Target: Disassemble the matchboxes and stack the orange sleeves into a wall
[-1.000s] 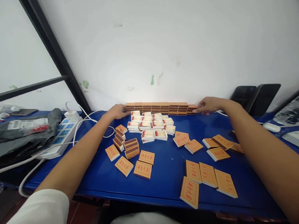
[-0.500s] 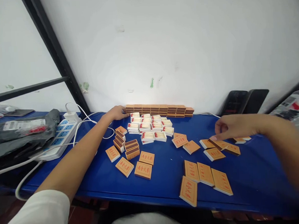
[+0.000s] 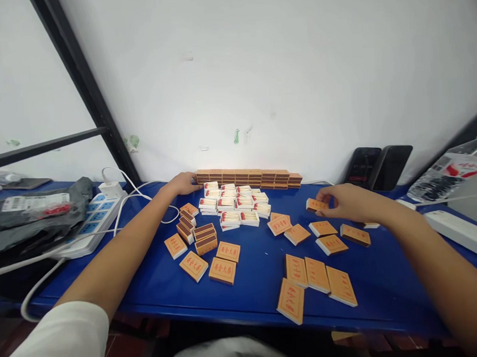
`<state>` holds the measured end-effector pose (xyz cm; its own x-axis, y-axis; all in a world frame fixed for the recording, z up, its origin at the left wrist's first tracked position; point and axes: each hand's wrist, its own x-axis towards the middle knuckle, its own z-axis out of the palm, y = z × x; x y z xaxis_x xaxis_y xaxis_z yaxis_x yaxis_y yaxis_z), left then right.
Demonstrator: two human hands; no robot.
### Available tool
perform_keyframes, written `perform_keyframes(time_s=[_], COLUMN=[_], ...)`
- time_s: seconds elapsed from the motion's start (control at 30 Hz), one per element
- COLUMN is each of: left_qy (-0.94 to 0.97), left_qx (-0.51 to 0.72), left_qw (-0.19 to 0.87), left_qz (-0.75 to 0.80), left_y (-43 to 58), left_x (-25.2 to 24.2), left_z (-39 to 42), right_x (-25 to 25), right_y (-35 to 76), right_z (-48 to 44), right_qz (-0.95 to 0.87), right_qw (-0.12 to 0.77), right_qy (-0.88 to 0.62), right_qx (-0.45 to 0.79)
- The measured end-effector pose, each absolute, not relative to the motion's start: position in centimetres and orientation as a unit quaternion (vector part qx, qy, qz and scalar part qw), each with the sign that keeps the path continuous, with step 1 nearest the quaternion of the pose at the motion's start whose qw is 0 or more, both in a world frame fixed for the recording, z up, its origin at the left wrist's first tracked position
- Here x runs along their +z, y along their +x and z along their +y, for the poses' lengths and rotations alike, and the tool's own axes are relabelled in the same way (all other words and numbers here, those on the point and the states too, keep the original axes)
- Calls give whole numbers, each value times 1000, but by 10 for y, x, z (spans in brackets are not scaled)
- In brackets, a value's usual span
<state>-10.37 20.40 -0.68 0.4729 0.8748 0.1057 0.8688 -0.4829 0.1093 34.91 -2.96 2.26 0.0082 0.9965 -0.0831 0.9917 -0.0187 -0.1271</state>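
A matchbox [image 3: 314,205] is pinched between the fingers of the right hand [image 3: 343,200].
It is over the blue worktop [image 3: 260,284], apart from the right end of a stacked row of matchboxes [image 3: 242,177] by the wall [image 3: 281,80]. The left hand [image 3: 186,183] is at the row's left end; how wide its fingers stand, I cannot tell. Open trays of matches [image 3: 226,202] sit before the row.

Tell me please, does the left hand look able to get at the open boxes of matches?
Most likely yes: the left hand is at the left end of the stacked matchboxes, and the nearest open box lies just beside it, with nothing seen standing between them.
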Motion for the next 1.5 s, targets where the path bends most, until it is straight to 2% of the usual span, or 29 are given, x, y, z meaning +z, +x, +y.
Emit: perform_keyframes(time_s=[0.1, 0.2, 0.27, 0.53, 0.73, 1.03, 1.23, 1.37, 1.5], left_qy=[858, 859, 859, 865, 861, 863, 863, 863, 864], left_qx=[76, 76, 77, 76, 76, 73, 70, 73, 75], left_qw=[23, 26, 26, 27, 32, 31, 29, 29, 28], left_qz=[507, 506, 505, 496, 502, 498, 500, 499, 497], left_y=[-104, -105, -105, -106, -107, -106, -106, -106, -106], left_x=[-7, -8, -9, -14, -15, -12, -15, -16, -14], left_z=[205, 206, 206, 211, 214, 210, 212, 212, 209], right_x=[20, 24, 28, 14, 14, 3, 34, 66, 65], right_y=[338, 315, 293, 251, 268, 270, 291, 332, 364], right_z=[-21, -27, -36, -48, -40, -32, -18, 14, 52], right_qz=[-709, -757, -800, -834, -802, -793, -763, -700, -667], right_qw=[9, 44, 59, 21, 19, 24, -16, 55, 97], right_qy=[-704, -652, -594, -551, -596, -608, -643, -711, -738], right_qx=[47, 18, 60, 9, -25, 25, 58, 39, 21])
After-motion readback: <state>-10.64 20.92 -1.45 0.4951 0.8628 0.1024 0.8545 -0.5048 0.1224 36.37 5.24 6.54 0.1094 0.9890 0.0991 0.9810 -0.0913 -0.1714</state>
